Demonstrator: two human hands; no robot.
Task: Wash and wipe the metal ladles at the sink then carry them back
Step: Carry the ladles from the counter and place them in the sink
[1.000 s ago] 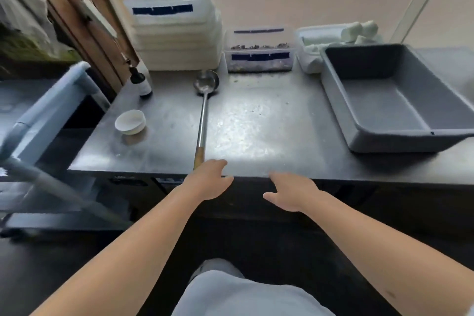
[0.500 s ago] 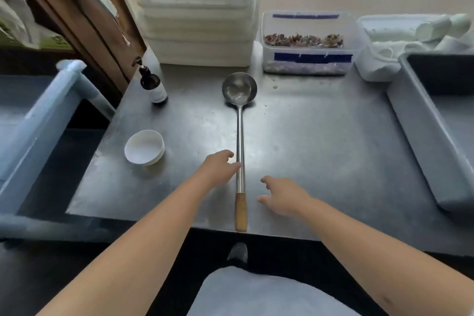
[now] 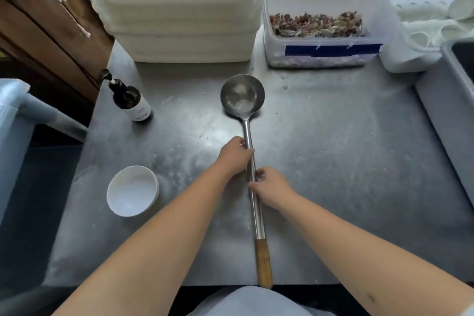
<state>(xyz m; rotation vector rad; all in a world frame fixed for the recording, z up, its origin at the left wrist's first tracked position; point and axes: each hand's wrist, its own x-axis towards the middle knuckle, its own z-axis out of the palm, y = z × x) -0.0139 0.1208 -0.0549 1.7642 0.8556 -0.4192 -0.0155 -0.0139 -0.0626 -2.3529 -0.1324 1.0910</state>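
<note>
A scuffed steel table carries everything. A ladle lies along its middle, bowl toward the wall, wooden handle end at the near edge. Left of it sit a white bowl and a dark pump bottle. Along the back stand stacked white tubs, a clear box of dried bits and a white tray. A grey bin sits at right.

A long-handled stainless-steel ladle with a round bowl and a wooden grip lies flat on the metal counter, bowl upward at twelve o'clock, shaft running straight down, wooden end at six o'clock reaching the counter's near edge.
</note>
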